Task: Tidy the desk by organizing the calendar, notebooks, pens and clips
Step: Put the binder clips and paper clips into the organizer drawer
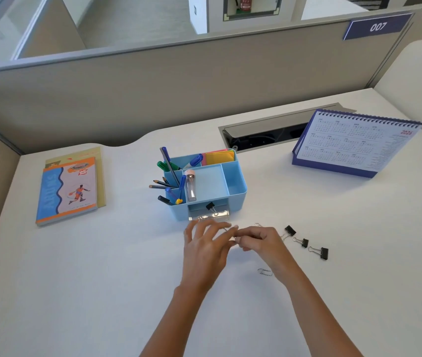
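Looking down through the head view, we see both hands over the white desk (96, 284), just in front of the blue organizer (234, 194).

The left hand (206, 244) is wide: fingers spread and relaxed, tips near the organizer's clear drawer (210, 215), holding nothing we can see. The right hand (260, 240) has its fingers curled in tight, tips meeting the left fingertips. That spot is blurred, so we cannot tell whether it pinches anything.

Clips:
- One black binder clip (211, 207) sits in the pulled-out drawer.
- Three more binder clips (304, 242) lie in a loose row on the desk, just right of the right hand.
- A wire paper clip (265, 271) lies on the desk beside the right wrist.

Pens and pencils (170, 176) stand tilted in the organizer's left compartments. The sticky notes (220, 155) are in the rear compartment, and a clear tube with a pink cap (190, 188) leans in the middle one.

The notebooks (68, 191) are stacked flat at the left of the desk, the blue and orange one on top. The 2026 desk calendar (356, 143) stands upright at the rear right, next to the cable slot (264, 136). A "007" sign (378, 27) sits on the partition behind.
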`<state>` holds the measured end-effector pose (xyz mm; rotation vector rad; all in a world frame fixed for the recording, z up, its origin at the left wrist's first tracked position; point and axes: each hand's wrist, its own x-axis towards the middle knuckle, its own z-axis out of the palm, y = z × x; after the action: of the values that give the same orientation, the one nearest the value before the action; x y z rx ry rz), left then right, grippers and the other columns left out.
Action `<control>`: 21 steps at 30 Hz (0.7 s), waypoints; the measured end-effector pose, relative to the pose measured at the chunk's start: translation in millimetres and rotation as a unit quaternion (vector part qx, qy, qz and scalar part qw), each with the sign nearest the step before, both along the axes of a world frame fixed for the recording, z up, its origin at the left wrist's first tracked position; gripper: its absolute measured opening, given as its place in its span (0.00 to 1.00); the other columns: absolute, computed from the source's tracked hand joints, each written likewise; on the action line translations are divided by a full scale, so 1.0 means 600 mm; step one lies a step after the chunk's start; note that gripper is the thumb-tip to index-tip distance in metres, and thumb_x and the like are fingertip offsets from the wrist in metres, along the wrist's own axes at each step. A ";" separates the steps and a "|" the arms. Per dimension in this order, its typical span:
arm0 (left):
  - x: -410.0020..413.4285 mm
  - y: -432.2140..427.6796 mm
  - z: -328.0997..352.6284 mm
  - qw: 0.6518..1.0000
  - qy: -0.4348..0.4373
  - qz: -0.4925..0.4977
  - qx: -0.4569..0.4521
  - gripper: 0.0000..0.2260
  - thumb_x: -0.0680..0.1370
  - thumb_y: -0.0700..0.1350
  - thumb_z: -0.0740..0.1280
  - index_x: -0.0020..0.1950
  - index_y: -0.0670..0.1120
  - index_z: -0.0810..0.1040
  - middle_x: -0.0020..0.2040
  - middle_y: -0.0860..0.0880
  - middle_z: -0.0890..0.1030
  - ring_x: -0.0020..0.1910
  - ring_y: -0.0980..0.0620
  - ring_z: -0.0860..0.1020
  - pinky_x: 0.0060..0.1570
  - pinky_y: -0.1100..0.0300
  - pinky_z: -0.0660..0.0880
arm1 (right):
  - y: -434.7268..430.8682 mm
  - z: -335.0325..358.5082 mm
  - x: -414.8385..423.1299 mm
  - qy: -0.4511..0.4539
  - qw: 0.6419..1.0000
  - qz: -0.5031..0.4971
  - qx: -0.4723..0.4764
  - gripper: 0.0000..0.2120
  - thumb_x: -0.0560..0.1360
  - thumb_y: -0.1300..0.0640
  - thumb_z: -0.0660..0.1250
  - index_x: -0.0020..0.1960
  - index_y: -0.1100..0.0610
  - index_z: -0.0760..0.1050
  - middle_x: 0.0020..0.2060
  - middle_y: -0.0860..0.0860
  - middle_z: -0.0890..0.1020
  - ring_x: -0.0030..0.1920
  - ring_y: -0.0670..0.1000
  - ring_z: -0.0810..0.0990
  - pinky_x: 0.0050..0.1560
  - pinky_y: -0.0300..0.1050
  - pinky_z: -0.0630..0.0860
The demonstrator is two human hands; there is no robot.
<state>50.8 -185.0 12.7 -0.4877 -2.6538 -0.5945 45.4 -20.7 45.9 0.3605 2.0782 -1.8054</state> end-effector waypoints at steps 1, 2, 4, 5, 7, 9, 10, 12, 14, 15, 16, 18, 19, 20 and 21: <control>0.003 0.000 -0.004 1.000 0.002 0.001 0.010 0.09 0.74 0.49 0.71 0.54 0.56 0.82 0.49 0.57 0.82 0.52 0.51 0.77 0.61 0.50 0.67 | -0.006 0.003 0.003 -0.001 1.000 0.015 -0.022 0.07 0.72 0.62 0.70 0.45 0.55 0.85 0.41 0.52 0.86 0.42 0.46 0.81 0.47 0.40 0.78; 0.006 -0.001 -0.007 1.000 0.007 0.006 0.024 0.07 0.74 0.48 0.71 0.52 0.56 0.83 0.46 0.57 0.82 0.49 0.51 0.78 0.60 0.50 0.67 | -0.009 0.005 0.005 -0.004 0.999 0.018 -0.043 0.06 0.72 0.62 0.70 0.46 0.56 0.85 0.41 0.52 0.86 0.41 0.46 0.81 0.47 0.40 0.78; 0.008 -0.006 -0.006 0.999 0.023 0.018 0.042 0.04 0.74 0.47 0.71 0.48 0.54 0.84 0.42 0.57 0.82 0.45 0.52 0.78 0.60 0.51 0.68 | -0.005 -0.002 0.008 -0.009 0.999 -0.003 -0.043 0.05 0.71 0.57 0.72 0.46 0.55 0.85 0.41 0.52 0.85 0.41 0.47 0.81 0.46 0.40 0.78; 0.008 -0.009 -0.003 0.998 0.033 0.028 0.048 0.04 0.74 0.47 0.71 0.47 0.53 0.84 0.41 0.56 0.82 0.45 0.52 0.78 0.59 0.51 0.68 | 0.002 -0.012 0.008 -0.001 1.000 -0.020 0.014 0.07 0.70 0.53 0.74 0.46 0.54 0.84 0.40 0.51 0.85 0.41 0.47 0.81 0.46 0.39 0.77; 0.004 -0.019 0.008 0.994 0.060 0.072 0.054 0.04 0.74 0.44 0.71 0.48 0.51 0.84 0.42 0.55 0.82 0.45 0.50 0.78 0.59 0.49 0.69 | 0.021 -0.036 0.006 0.044 0.968 -0.022 0.247 0.10 0.69 0.49 0.75 0.47 0.54 0.83 0.42 0.50 0.83 0.46 0.49 0.80 0.46 0.41 0.76; -0.007 -0.031 0.021 0.988 0.070 0.132 0.039 0.07 0.75 0.41 0.71 0.50 0.51 0.84 0.44 0.53 0.82 0.46 0.48 0.77 0.57 0.49 0.69 | 0.039 -0.053 0.013 0.069 0.913 0.003 0.401 0.13 0.71 0.50 0.72 0.53 0.54 0.80 0.49 0.51 0.78 0.55 0.51 0.75 0.47 0.45 0.75; -0.014 -0.037 0.026 0.985 0.065 0.157 0.029 0.09 0.74 0.40 0.71 0.52 0.51 0.83 0.45 0.52 0.82 0.47 0.47 0.77 0.57 0.49 0.69 | 0.044 -0.057 0.017 0.058 0.900 0.011 0.431 0.14 0.72 0.51 0.70 0.56 0.55 0.79 0.51 0.52 0.76 0.58 0.52 0.71 0.47 0.46 0.74; -0.027 -0.045 0.030 0.982 0.045 0.183 0.007 0.11 0.74 0.40 0.72 0.54 0.51 0.83 0.47 0.51 0.83 0.49 0.46 0.77 0.57 0.48 0.68 | 0.050 -0.062 0.026 0.038 0.885 0.025 0.463 0.14 0.74 0.54 0.67 0.58 0.55 0.77 0.54 0.52 0.74 0.61 0.53 0.68 0.45 0.46 0.74; -0.038 -0.048 0.031 0.982 0.025 0.184 -0.021 0.11 0.72 0.39 0.73 0.53 0.50 0.83 0.46 0.51 0.84 0.49 0.46 0.78 0.57 0.48 0.68 | 0.050 -0.069 0.032 0.040 0.881 0.020 0.471 0.13 0.74 0.57 0.65 0.58 0.56 0.77 0.53 0.52 0.74 0.60 0.53 0.68 0.42 0.45 0.73; -0.042 -0.048 0.031 0.983 0.015 0.182 -0.034 0.12 0.71 0.38 0.74 0.52 0.50 0.83 0.45 0.51 0.84 0.49 0.46 0.78 0.58 0.47 0.69 | 0.049 -0.070 0.034 0.042 0.881 0.014 0.471 0.13 0.75 0.58 0.64 0.58 0.56 0.77 0.53 0.52 0.74 0.59 0.53 0.68 0.41 0.45 0.72; -0.046 -0.047 0.031 0.983 0.004 0.181 -0.043 0.12 0.70 0.37 0.75 0.52 0.49 0.83 0.45 0.50 0.85 0.49 0.46 0.78 0.58 0.47 0.69 | 0.047 -0.071 0.034 0.042 0.882 0.008 0.470 0.12 0.75 0.58 0.63 0.57 0.56 0.77 0.53 0.52 0.74 0.59 0.53 0.68 0.40 0.44 0.71; -0.051 -0.044 0.032 0.981 -0.012 0.188 -0.053 0.15 0.68 0.35 0.76 0.51 0.49 0.84 0.43 0.49 0.85 0.49 0.46 0.79 0.57 0.47 0.68 | 0.046 -0.073 0.033 0.042 0.880 0.004 0.472 0.12 0.75 0.59 0.63 0.57 0.56 0.77 0.52 0.52 0.74 0.58 0.52 0.69 0.39 0.43 0.69; -0.053 -0.041 0.034 0.979 -0.017 0.193 -0.056 0.16 0.66 0.34 0.76 0.51 0.48 0.84 0.42 0.49 0.85 0.48 0.46 0.79 0.57 0.47 0.68 | 0.046 -0.073 0.033 0.042 0.877 0.006 0.478 0.12 0.75 0.59 0.62 0.57 0.56 0.77 0.52 0.52 0.74 0.58 0.53 0.69 0.39 0.43 0.69; -0.054 -0.039 0.035 0.978 -0.020 0.198 -0.057 0.17 0.65 0.33 0.76 0.51 0.48 0.84 0.41 0.48 0.85 0.48 0.46 0.80 0.56 0.47 0.69 | 0.046 -0.072 0.033 0.042 0.874 0.007 0.484 0.12 0.75 0.60 0.62 0.57 0.56 0.77 0.52 0.52 0.74 0.58 0.53 0.69 0.40 0.43 0.68; -0.052 -0.036 0.036 0.978 -0.020 0.201 -0.054 0.17 0.65 0.33 0.77 0.50 0.48 0.84 0.40 0.48 0.85 0.47 0.46 0.80 0.55 0.47 0.70 | 0.046 -0.071 0.033 0.042 0.872 0.008 0.488 0.12 0.75 0.60 0.61 0.57 0.56 0.76 0.53 0.52 0.74 0.58 0.53 0.69 0.40 0.43 0.68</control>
<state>19.5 -206.7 34.4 0.0403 -2.7214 -0.3397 65.0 6.8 3.2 0.5031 2.8950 -0.6076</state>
